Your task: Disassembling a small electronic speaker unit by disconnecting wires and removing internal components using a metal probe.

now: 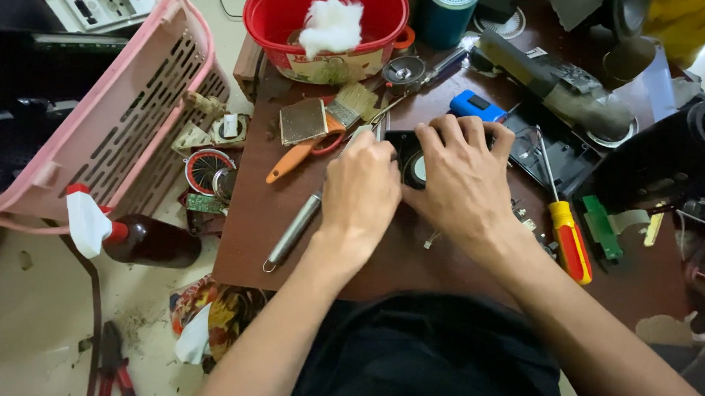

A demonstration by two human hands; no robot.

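Both hands rest on one small black square device with a round pale centre (414,167), which lies in the middle of the dark brown wooden desk (444,264). The right hand (464,182) covers it from above with fingers spread, a grip that presses it down. The left hand (360,192) is closed narrow at its left edge; it seems to pinch a thin metal tool, but I cannot tell this for sure.

Just right of the hands lies a screwdriver with a red and yellow handle (568,238), and beside it a green circuit board (601,228). A black opened casing (561,154) lies behind the right hand. Left of the hands are a long steel handle (293,232), a brush with an orange handle (323,131), and further back a red plastic basket with white cotton (327,25). A pink plastic crate (113,111) stands on the floor.

The casing is already open and parts lie loose, so the work looks midway; the small device is not yet taken apart.
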